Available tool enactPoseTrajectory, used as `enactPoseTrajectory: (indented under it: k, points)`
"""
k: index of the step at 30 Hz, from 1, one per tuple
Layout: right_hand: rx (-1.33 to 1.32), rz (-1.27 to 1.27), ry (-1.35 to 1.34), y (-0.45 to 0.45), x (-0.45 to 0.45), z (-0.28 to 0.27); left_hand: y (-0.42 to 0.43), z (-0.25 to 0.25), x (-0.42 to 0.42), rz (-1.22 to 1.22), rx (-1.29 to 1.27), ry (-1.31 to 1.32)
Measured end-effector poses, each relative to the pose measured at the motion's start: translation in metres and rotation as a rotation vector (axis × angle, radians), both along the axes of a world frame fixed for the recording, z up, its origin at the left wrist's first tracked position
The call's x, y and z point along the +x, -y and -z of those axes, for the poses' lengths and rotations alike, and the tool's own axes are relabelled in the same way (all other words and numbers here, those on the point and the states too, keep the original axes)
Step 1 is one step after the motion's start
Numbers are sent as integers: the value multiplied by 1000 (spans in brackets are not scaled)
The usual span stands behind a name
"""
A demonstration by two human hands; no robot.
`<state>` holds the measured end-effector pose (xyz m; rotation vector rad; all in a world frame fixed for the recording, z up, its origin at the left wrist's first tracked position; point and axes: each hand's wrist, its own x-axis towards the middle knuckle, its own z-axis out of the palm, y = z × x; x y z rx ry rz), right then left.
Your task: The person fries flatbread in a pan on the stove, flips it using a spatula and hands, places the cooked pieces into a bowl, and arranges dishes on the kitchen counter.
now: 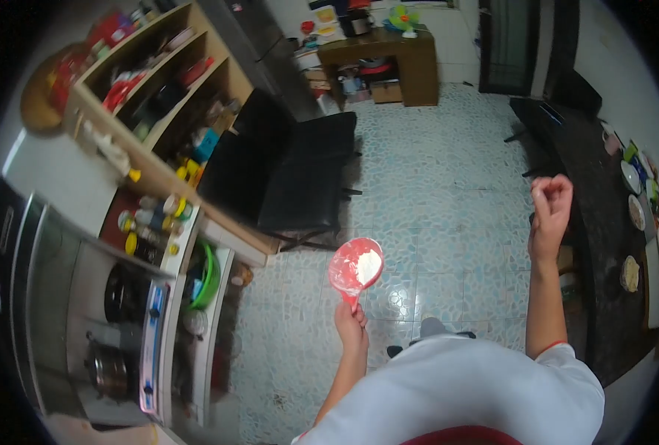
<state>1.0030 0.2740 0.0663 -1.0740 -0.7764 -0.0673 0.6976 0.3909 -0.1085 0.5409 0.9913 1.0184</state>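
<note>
My left hand [351,326] is wrapped round the short handle of a pinkish-red plastic scoop [344,268], held out low in front of me over the floor. White powder [368,267], which looks like flour, lies in a heap on the scoop's right side, and smears of it coat the rest of the inside. My right hand [550,215] is raised at the right, near the edge of the dark table [604,245]. Its fingers are curled in toward the thumb, and I see nothing held in them.
Black chairs [300,196] stand left of the tiled floor [418,185], beside a wooden shelf [147,148]. A stove with a steel pot [110,371] is at lower left, near a green basin [209,278]. Bowls and plates [630,274] line the dark table. A brown desk [418,70] stands ahead.
</note>
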Motion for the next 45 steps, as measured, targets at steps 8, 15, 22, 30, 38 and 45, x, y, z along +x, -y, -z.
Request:
enactPoseTrajectory:
  k: [8, 15, 22, 30, 38, 45]
  points:
    - [376, -307, 542, -74, 120, -157, -125, -40, 114, 76, 33, -8]
    - [249, -396, 733, -172, 164, -153, -243, -10, 179, 90, 36, -56]
    - [122, -381, 728, -322, 191, -131, -404, -9, 249, 96, 42, -25]
    - [126, -327, 707, -456, 278, -138, -553, -19, 352, 138, 75, -111]
    - [472, -214, 551, -573, 460, -159, -678, 10, 473, 109, 92, -182]
    - [175, -405, -375, -788, 574, -53, -789, -29, 560, 0, 76, -199]
